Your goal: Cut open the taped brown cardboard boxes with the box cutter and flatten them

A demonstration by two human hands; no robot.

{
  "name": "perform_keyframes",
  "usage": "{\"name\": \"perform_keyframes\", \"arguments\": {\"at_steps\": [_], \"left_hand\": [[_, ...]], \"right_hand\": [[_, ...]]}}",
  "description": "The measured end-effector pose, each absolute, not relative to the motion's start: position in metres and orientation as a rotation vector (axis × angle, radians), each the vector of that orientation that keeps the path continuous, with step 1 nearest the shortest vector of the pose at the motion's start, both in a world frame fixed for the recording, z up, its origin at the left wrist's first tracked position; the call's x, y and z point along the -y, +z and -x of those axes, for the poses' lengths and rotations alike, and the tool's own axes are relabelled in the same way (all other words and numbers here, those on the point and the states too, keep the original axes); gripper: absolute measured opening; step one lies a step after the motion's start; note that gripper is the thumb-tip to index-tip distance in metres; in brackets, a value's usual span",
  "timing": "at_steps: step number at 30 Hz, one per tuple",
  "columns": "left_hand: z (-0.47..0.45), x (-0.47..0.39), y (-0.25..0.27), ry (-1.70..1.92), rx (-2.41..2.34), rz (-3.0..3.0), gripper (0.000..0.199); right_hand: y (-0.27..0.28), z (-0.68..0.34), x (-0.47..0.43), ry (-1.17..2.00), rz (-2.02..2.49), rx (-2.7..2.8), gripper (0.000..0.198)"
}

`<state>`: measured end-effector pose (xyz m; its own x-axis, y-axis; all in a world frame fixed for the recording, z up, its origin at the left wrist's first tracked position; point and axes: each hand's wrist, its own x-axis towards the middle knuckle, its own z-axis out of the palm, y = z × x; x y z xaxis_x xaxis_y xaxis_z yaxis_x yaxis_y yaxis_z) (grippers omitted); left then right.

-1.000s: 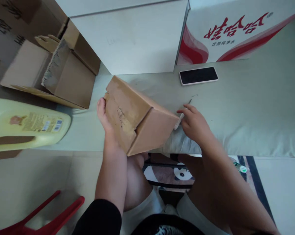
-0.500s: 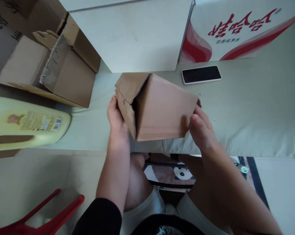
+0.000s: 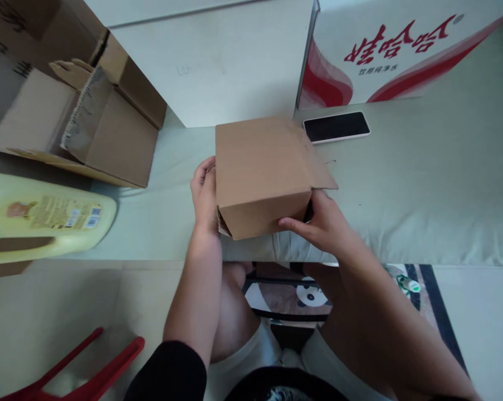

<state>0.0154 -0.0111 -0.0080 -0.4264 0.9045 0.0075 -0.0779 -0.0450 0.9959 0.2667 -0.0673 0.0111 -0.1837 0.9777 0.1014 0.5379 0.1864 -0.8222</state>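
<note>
- The small carton (image 3: 259,161) sits between both hands, over the green surface (image 3: 401,211) and close to its near edge.
- The left hand (image 3: 204,192) presses its left end; the right hand (image 3: 318,220) pinches the right end, thumb on the near face (other fingers partly hidden).
- Its walls stand formed, but the right flap (image 3: 318,161) juts out, unclosed.
- A white box (image 3: 218,67) limits the far side, the phone (image 3: 337,127) the far right; more room lies right.
</note>
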Motion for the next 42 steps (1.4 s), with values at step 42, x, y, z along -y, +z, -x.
{"name": "perform_keyframes", "arguments": {"at_steps": [42], "left_hand": [[-0.022, 0.01, -0.005, 1.826, -1.418, -0.713, 0.039]], "right_hand": [[0.018, -0.264, 0.063, 0.765, 1.488, 1.627, 0.02]]}}
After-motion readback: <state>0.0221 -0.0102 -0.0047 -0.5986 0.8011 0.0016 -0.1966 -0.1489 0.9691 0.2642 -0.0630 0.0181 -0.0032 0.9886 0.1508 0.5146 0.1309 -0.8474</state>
